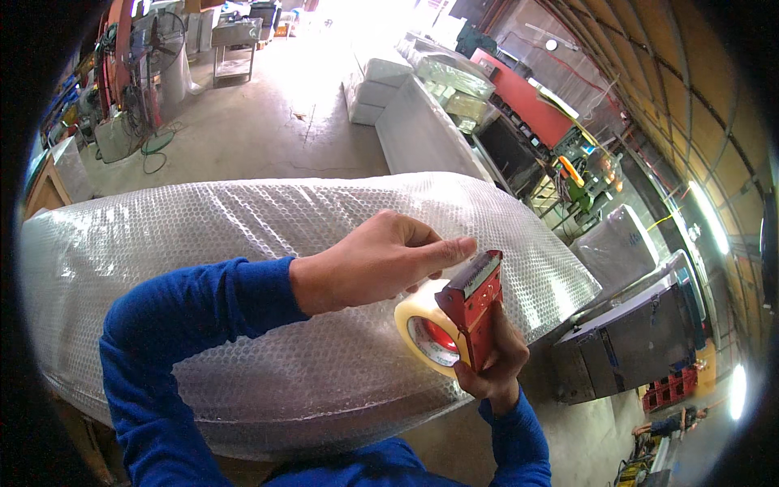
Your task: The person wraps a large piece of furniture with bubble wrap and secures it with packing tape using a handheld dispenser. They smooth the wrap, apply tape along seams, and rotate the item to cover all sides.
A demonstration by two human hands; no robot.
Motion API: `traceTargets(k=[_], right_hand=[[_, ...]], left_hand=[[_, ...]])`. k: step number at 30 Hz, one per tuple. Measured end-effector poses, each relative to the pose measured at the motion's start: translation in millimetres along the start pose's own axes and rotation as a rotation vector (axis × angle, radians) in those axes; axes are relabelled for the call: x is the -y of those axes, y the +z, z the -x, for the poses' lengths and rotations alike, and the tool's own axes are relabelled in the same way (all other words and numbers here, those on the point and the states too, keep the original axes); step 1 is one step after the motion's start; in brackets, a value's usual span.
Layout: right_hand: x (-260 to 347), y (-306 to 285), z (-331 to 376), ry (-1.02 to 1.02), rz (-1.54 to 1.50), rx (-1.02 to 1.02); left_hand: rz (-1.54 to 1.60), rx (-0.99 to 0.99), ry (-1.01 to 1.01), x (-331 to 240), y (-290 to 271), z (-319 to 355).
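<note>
My right hand (501, 357) grips a red tape dispenser (480, 312) that has a toothed metal cutting edge at its top. A wide roll of pale yellowish tape (406, 329) sits on it, its core facing me. My left hand (377, 256) is closed, thumb against the bent fingers, just beside the cutting edge. Whatever lies between those fingertips is too small or clear to make out. Below both hands spreads a large, long item wrapped in clear bubble wrap (268, 223); its contents are hidden.
Grey wrapped blocks (377, 77) and a long pale panel (430, 134) stand beyond the bubble wrap. At right is a dark box (625, 345). A standing fan (158, 40) and a metal cart (235, 53) are at far left, on a concrete floor (272, 134).
</note>
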State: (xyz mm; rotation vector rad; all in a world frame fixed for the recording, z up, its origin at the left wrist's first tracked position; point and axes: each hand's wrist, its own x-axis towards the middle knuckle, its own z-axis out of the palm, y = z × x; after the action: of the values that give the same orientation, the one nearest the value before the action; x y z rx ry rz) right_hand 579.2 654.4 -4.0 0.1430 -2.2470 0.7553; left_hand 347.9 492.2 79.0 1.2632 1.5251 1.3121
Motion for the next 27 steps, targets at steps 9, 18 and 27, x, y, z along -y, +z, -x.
traceTargets(k=[9,18,27], right_hand=[[9.8,-2.3,-5.1,-0.057,0.08,0.023],[35.9,-16.5,-26.7,0.106,0.116,0.163],[77.5,-78.7,-54.0,0.62,0.003,0.651]], left_hand=[[0.035,-0.075,0.006,-9.2,6.2,-5.1],[0.071,-0.123,0.029,10.8,6.8,-10.6],[-0.464,-0.202,0.043,86.8,17.6,-18.2]])
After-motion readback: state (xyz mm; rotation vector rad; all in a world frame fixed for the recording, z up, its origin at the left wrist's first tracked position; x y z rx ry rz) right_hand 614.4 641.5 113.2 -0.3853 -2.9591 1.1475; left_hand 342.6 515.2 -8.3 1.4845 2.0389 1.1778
